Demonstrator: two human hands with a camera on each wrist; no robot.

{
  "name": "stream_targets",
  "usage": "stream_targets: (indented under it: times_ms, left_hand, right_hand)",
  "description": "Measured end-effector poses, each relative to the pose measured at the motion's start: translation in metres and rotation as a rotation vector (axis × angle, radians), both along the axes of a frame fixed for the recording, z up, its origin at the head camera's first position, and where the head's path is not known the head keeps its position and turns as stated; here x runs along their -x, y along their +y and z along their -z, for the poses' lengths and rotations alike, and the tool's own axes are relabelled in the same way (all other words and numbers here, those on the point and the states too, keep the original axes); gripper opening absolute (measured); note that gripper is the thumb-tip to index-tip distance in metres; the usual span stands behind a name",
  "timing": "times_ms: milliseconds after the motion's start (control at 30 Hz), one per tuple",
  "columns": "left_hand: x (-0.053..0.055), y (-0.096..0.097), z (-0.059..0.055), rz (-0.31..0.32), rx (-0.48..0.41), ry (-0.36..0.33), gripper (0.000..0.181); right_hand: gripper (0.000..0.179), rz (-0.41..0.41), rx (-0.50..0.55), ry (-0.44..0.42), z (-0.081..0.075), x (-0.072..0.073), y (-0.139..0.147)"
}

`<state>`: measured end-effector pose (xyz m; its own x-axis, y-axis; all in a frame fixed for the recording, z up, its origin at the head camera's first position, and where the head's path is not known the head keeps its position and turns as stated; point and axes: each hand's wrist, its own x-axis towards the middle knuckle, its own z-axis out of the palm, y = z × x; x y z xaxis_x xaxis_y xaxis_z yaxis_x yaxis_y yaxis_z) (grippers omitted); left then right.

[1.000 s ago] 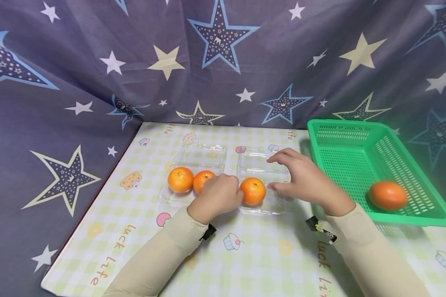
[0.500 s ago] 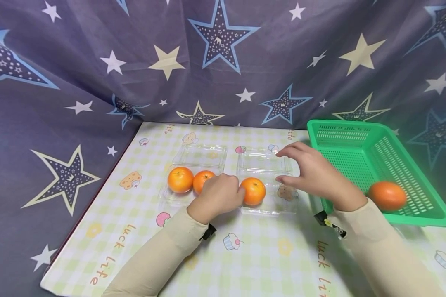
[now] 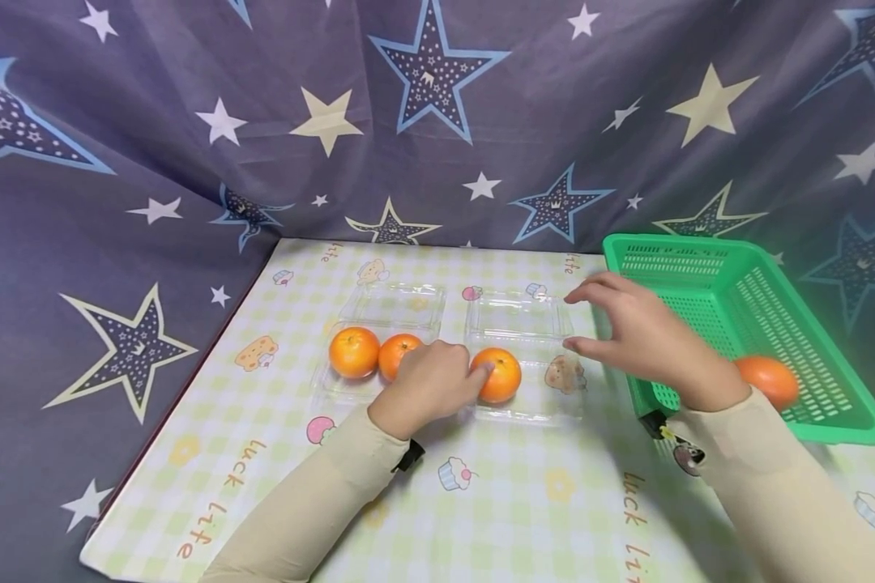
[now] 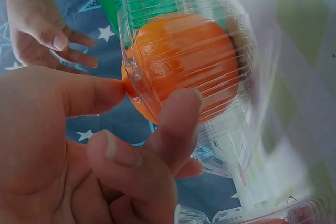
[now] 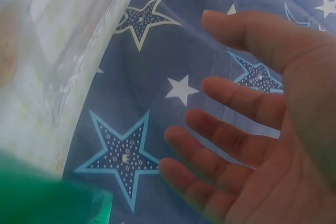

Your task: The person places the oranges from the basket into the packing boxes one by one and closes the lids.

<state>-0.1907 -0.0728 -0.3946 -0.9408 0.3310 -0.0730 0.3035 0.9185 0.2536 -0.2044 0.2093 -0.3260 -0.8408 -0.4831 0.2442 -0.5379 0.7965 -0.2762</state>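
Observation:
My left hand (image 3: 432, 379) is at the left side of the right-hand clear plastic clamshell box (image 3: 547, 409). Its thumb tip touches the orange (image 3: 499, 375) in that box, and in the left wrist view its index finger (image 4: 181, 116) overlaps the box's clear wall. Two more oranges (image 3: 354, 353) sit in the left-hand clamshell box (image 3: 397, 306), one partly behind the left hand. My right hand (image 3: 645, 336) holds nothing, its thumb and fingers spread apart, near the left rim of the green basket (image 3: 700, 324).
Another orange fruit (image 3: 771, 380) lies in the basket's front right, partly behind the right wrist. Both boxes have raised lids at the back. A checked cloth (image 3: 532, 518) covers the table, and a star-patterned curtain (image 3: 437, 178) hangs behind it.
My right hand has moved right, away from the right-hand box to the basket's edge. The left thumb has shifted up and right onto the orange; the fruit has not visibly moved.

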Motion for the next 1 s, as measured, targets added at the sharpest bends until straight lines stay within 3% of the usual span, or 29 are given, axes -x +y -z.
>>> stream_targets:
  times_ms: [433, 767, 1000]
  left_hand:
    - [-0.001, 0.0, 0.0, -0.005, -0.011, -0.01, 0.053]
    - [0.0, 0.0, 0.0, -0.011, -0.002, -0.012, 0.053]
    - [0.0, 0.001, 0.001, -0.016, 0.007, -0.006, 0.051]
  right_hand:
    - [0.05, 0.027, 0.01, 0.049, -0.005, 0.003, 0.023]
    - [0.043, 0.097, -0.019, 0.067, -0.006, 0.008, 0.046]
    - [0.044, 0.117, -0.026, 0.033, -0.008, 0.01, 0.059]
